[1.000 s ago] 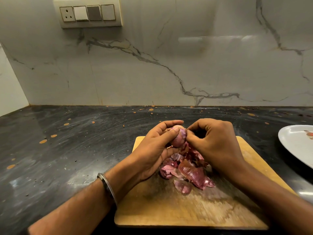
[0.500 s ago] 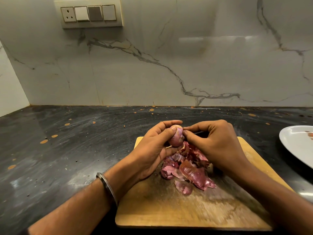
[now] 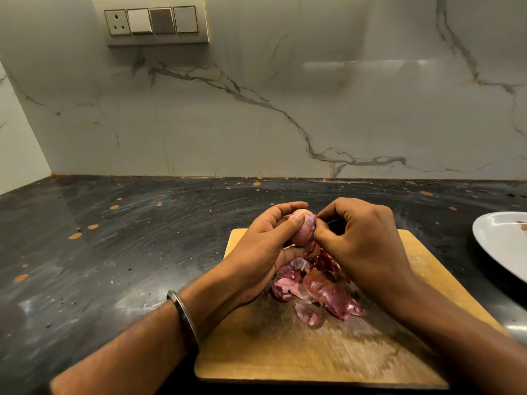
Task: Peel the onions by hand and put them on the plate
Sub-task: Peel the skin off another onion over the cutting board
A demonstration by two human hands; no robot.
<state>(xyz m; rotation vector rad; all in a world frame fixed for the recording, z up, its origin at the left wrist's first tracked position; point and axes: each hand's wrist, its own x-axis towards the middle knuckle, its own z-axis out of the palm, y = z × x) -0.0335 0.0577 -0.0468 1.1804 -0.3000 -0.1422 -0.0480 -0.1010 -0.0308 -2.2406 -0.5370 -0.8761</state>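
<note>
Now I see the onion raised slightly higher above the cutting board than a moment ago, my left hand still gripping it, right hand fingers pinching its top; peels beneath, plate right of the board.

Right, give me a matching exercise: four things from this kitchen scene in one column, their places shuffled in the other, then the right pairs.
Things:
1. onion
2. onion peels
3. plate
4. switch panel

Places:
A. on the wall, upper left
B. heaped on the cutting board
C. held in the left hand while the right hand pinches its skin
D. on the counter, at the right edge

Pairs: 1-C, 2-B, 3-D, 4-A
</note>
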